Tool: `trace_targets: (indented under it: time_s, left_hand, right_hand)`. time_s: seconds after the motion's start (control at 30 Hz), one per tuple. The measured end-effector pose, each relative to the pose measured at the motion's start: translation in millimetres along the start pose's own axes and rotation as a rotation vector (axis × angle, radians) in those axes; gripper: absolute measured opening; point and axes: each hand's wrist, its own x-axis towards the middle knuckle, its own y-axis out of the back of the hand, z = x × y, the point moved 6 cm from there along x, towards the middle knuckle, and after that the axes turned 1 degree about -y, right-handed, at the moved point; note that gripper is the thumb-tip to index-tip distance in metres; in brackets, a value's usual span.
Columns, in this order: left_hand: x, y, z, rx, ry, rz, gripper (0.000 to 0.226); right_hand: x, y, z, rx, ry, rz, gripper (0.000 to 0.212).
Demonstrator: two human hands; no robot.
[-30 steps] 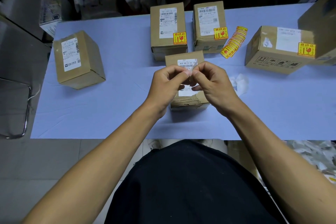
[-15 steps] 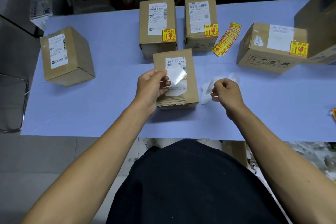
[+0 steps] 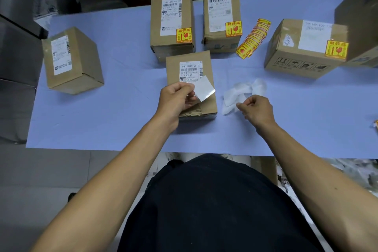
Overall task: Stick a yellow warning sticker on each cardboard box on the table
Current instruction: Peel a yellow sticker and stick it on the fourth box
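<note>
A small cardboard box (image 3: 172,68) with a white shipping label stands in front of me and shows no yellow sticker. Over its near end my left hand (image 3: 176,98) pinches a square sheet (image 3: 204,88), white on the side I see. My right hand (image 3: 257,108) is to the right of the box, thumb and forefinger pinched on the edge of a white backing paper (image 3: 229,106). A fanned strip of yellow warning stickers (image 3: 252,39) lies behind. The box at the left (image 3: 71,61) shows no yellow sticker.
Two upright boxes at the back (image 3: 171,47) (image 3: 222,41) and a wider box at the right (image 3: 286,55) each carry a yellow sticker. A big carton (image 3: 360,16) overhangs the far right. Crumpled backing papers (image 3: 255,88) lie on the blue table (image 3: 122,118). Bags and cartons crowd the far edge.
My hands, together over the front box a second ago, have parted. The left keeps the white square sheet over the box. The right has moved right to the backing papers.
</note>
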Motion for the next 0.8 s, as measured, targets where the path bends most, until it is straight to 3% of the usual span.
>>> trace_targets:
  time_s: [0.13,0.23,0.3,0.47,0.57,0.7,0.8]
  left_hand:
    - [3.5,1.4,3.3,0.019,0.008,-0.016,0.013]
    - [7.9,3.7,5.3,0.014,0.016,-0.031,0.012]
    - [11.3,6.9,5.2,-0.012,0.047,-0.025,0.012]
    - [16.3,13.4,0.0,-0.179,0.232,-0.036,0.012]
    - [15.9,14.0,-2.5,-0.267,0.303,-0.079,0.010]
    - [11.3,16.7,-4.3,-0.401,0.365,-0.164,0.010]
    - [10.7,24.7,-1.3,-0.538,0.333,-0.210,0.008]
  right_hand:
    - [-6.2,3.7,-7.0,-0.014,0.050,0.040,0.031]
    - [-20.0,-0.8,-30.5,-0.016,0.163,0.072,0.022]
    - [-33.2,-8.5,-55.4,-0.045,0.313,0.089,0.016]
    - [-72.7,-32.9,-110.2,-0.196,0.781,0.109,0.026]
    - [-89.0,-46.5,-126.2,-0.310,0.934,0.120,0.019]
    - [-94.8,-54.9,-131.1,-0.228,0.834,0.133,0.006]
    - [-85.3,-58.1,-123.0,0.312,0.403,0.043,0.011]
